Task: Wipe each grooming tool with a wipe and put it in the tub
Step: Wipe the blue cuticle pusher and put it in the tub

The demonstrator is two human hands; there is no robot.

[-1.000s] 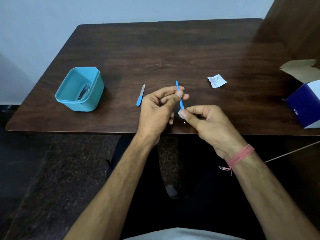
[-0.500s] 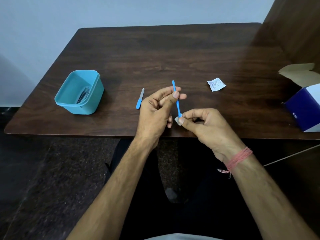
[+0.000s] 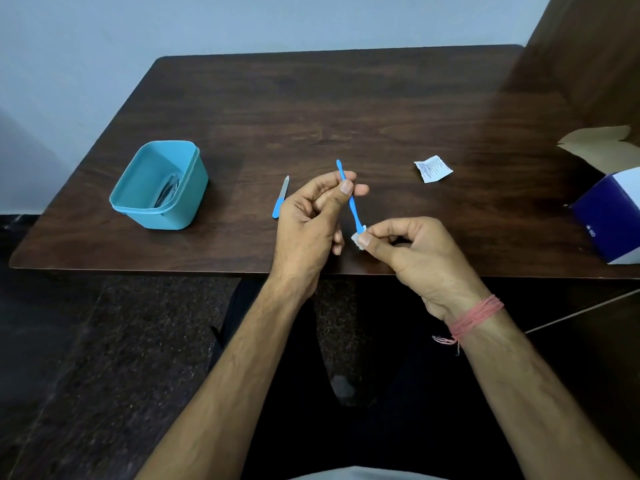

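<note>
Right now my left hand [image 3: 311, 220] pinches a thin blue grooming stick [image 3: 350, 199] between thumb and fingers near its upper half, holding it up above the near edge of the table, its far tip pointing away from me and tilted a little to the left. My right hand [image 3: 415, 254] is curled with thumb and forefinger pinching a small white wipe [image 3: 357, 240] folded around the lower end of that stick, so both hands are clamped, one on the tool and one on the wipe. A band of pink thread [image 3: 475, 316] circles my right wrist. Just to the left of my left hand a blue-handled nail file [image 3: 280, 198] lies flat on the dark wooden table [image 3: 346, 109], apart from my fingers. Farther left stands the teal tub [image 3: 162, 188], open at the top, with a few metal tools [image 3: 168, 192] lying inside it; I cannot tell which ones they are. Beyond my right hand, well apart, a torn white sachet [image 3: 433, 168] lies on the wood. At the right edge sits a blue and white box [image 3: 611, 220] with its cardboard flap open.
</note>
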